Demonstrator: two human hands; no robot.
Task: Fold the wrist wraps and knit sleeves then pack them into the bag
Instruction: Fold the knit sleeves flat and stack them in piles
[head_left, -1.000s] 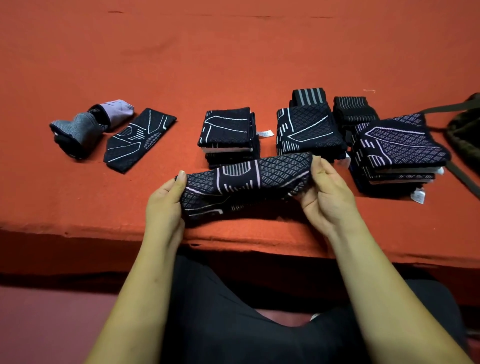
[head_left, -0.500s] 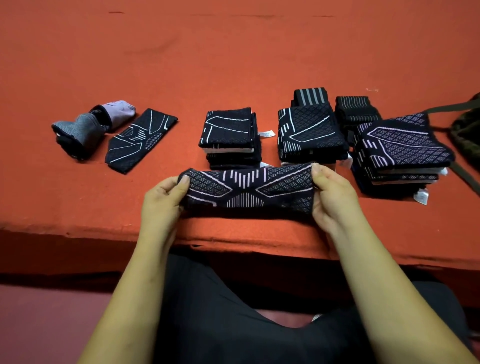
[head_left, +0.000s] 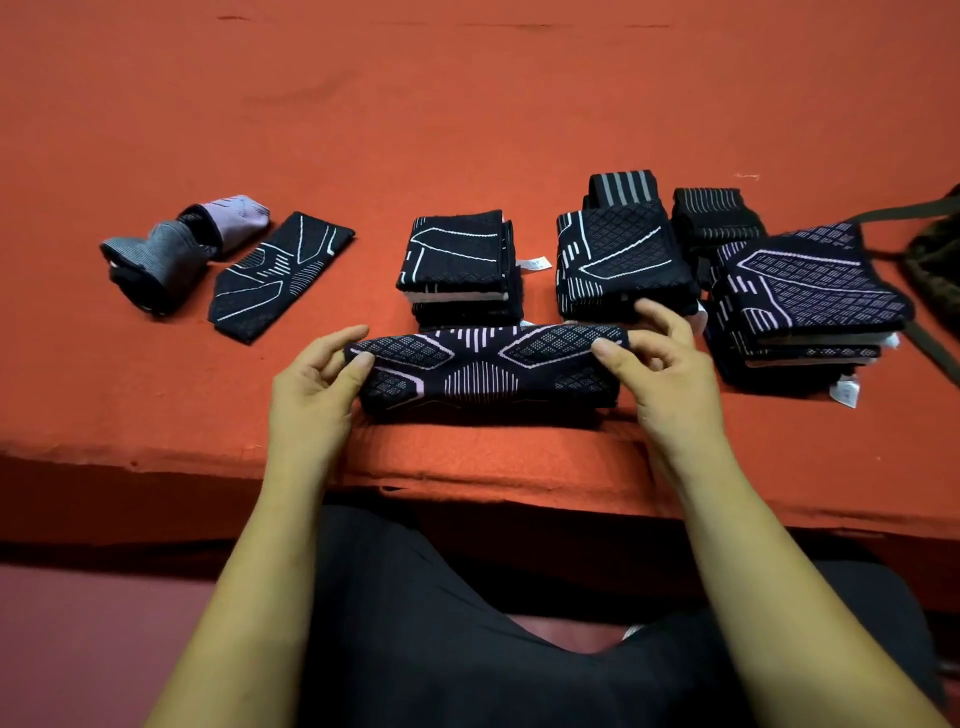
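A dark knit sleeve (head_left: 488, 366) with lilac lines lies stretched flat on the red table (head_left: 467, 104) near its front edge. My left hand (head_left: 311, 395) pinches its left end and my right hand (head_left: 665, 374) pinches its right end. Behind it stand folded stacks: one with white lines (head_left: 457, 260), one with a diamond pattern (head_left: 618, 260), and a lilac-patterned stack (head_left: 805, 301) at the right. An unfolded black sleeve (head_left: 280, 275) lies at the left beside grey and lilac rolled wraps (head_left: 171, 254). The bag (head_left: 935, 260) shows partly at the right edge.
Two striped black folded pieces (head_left: 717, 213) sit behind the stacks. A dark bag strap (head_left: 935, 343) runs across the table's right side. The table's front edge (head_left: 467, 467) is just below my hands, with my lap beneath it.
The sleeve went from held up and twisted to lying flat and straight on the table. Both hands moved slightly forward with it, and my fingers have loosened at its ends.
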